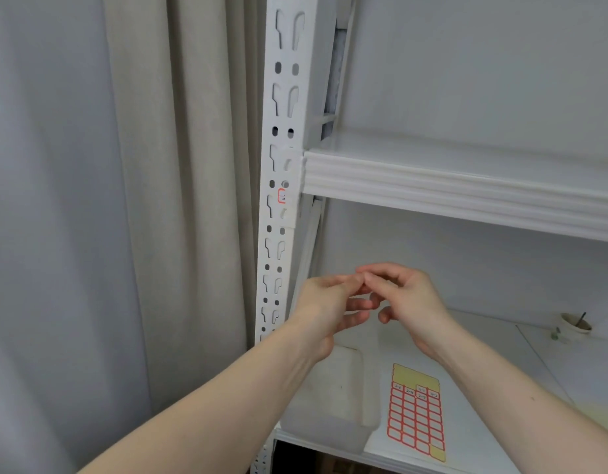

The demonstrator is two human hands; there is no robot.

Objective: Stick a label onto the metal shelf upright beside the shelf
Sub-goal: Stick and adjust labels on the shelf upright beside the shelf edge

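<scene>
A white slotted metal upright (278, 165) runs up the left side of the shelf. One small red-edged label (281, 195) is stuck on it just below the upper shelf's front rail (432, 189). My left hand (325, 309) and my right hand (402, 299) meet fingertip to fingertip in front of the lower bay, right of the upright. Whatever they pinch between them is too small and blurred to make out. A yellow sheet of red-edged labels (417, 410) lies flat on the lower shelf, below my hands.
A beige curtain (179, 200) hangs left of the upright. On the lower shelf (501, 354) stand a translucent white container (333, 388) at the left and a small cup with a stick in it (575, 325) at the far right.
</scene>
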